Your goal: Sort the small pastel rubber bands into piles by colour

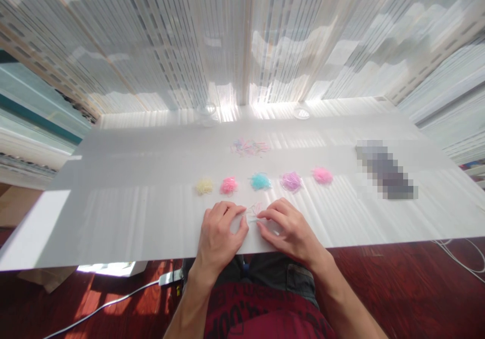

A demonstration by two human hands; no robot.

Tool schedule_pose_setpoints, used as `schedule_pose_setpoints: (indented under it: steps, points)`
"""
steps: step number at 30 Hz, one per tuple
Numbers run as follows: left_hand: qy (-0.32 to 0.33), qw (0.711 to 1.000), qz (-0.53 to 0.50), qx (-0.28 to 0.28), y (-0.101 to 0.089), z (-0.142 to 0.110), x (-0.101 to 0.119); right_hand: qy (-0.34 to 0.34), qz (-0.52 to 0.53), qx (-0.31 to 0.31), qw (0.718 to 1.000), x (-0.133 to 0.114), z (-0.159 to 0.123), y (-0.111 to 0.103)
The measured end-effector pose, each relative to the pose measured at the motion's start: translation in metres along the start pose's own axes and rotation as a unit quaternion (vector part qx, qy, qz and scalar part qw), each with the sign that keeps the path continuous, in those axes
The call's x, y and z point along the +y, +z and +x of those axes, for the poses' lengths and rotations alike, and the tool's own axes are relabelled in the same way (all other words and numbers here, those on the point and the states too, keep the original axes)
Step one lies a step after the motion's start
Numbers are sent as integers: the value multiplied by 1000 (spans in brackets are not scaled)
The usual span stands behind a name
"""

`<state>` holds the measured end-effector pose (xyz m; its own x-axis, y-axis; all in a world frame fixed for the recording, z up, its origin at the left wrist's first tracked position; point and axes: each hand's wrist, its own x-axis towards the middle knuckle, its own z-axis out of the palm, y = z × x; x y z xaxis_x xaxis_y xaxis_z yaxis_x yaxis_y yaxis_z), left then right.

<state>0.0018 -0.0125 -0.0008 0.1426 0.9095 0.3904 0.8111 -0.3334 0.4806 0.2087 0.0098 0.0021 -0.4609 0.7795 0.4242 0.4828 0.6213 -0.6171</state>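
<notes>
A small loose group of thin pale pink and whitish strands lies on the white table between my hands. My left hand rests at its left side, index finger and thumb curved with a small gap between their tips. From the other side, my right hand reaches in, its thumb and index finger close together on a thin pale bluish strand. Beyond my hands sit small heaps in a row: yellow, coral pink, turquoise, purple and light pink.
Farther back lies a mixed heap of pale strands. Two clear round dishes or lids, one left and one right, stand by the striped curtain. A blurred dark object is at the right of the table.
</notes>
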Motion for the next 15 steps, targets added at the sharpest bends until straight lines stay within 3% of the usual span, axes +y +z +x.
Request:
schedule_pose_setpoints:
  steps: [10,15]
  points:
    - [18,1000,15,-20,0,2,-1,11,1,10,1000,1,1,2]
    - [22,997,-65,-22,-3,2,1,17,15,35,999,-1,1,1]
